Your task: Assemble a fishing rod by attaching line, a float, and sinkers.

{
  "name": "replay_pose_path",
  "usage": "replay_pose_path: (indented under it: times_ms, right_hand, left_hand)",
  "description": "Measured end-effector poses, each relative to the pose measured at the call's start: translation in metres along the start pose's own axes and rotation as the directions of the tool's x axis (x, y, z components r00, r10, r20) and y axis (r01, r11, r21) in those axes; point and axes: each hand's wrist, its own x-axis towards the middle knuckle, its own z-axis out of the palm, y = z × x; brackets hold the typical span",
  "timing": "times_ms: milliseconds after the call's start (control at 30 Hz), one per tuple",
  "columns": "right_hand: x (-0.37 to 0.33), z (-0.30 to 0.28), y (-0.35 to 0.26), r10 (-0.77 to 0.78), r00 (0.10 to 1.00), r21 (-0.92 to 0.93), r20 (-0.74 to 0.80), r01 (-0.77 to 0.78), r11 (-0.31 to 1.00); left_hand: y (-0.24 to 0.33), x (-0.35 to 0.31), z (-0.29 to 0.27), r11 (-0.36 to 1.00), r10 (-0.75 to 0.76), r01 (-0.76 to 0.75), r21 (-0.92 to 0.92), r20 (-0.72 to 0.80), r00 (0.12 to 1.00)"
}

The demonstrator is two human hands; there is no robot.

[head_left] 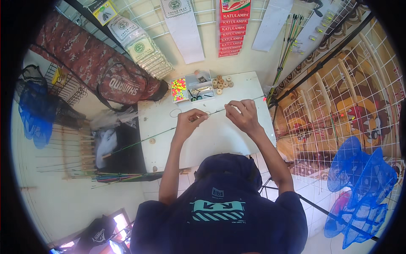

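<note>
A thin green fishing rod slants across the white table, from the lower left up to the right. My left hand is closed around it near the middle, thumb and fingertips together. A fine loop of line curls beside that hand. Farther right along the rod, my right hand is raised with its fingertips pinched; what they hold is too small to make out. A small red piece shows at the rod's right end. A pale round disc lies beside the rod on the left.
Behind my hands stands a divided plastic box with bright beads. Several round tan discs sit beside it. A camouflage rod bag leans at the left. Blue nets and a white wire grid are at the right.
</note>
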Motion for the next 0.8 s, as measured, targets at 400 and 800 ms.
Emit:
replay_pose_path:
  times_ms: [400, 800]
  right_hand:
    - [-0.041, 0.02, -0.025, 0.858, 0.506, 0.621, 0.09, -0.702, 0.349]
    - [0.038, 0.02, -0.025, 0.578, 0.656, 0.852, 0.485, -0.503, -0.144]
  left_hand:
    - [-0.002, -0.006, -0.029, 0.995, -0.001, -0.011, -0.103, -0.116, 0.993]
    - [-0.011, -0.022, -0.05, 0.994, 0.057, -0.075, -0.075, -0.211, 0.976]
